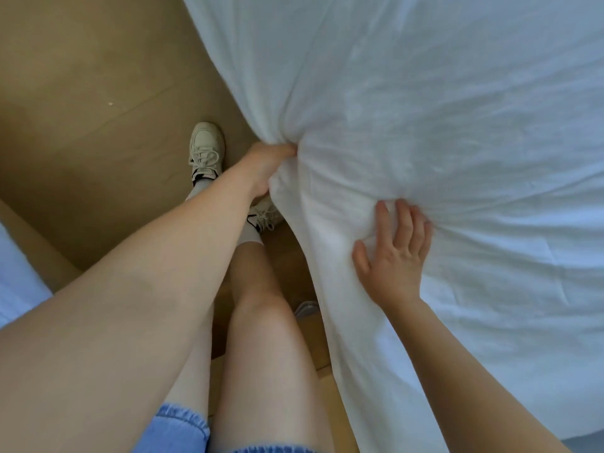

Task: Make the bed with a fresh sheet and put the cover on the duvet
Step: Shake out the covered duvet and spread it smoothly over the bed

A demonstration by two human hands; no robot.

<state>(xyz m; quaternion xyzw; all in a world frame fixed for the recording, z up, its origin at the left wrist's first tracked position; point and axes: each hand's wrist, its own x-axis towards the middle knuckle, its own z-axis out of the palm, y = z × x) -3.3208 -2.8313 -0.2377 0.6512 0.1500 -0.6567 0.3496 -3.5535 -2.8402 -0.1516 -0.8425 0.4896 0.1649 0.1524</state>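
Right hand (395, 256): fingers straight and spread, pressing flat on white sheet (441, 109) near bed edge. Left hand (264, 168), just beyond: fingers curled, gripping bunched sheet corner. Sheet drapes over bed, right side. Sneaker (206, 148) on brown floor (81, 93).

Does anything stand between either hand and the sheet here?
Nothing visible does. The left hand already grips a bunched fold of the sheet, and the right hand lies spread on it just beside that fold. Both touch the fabric directly.
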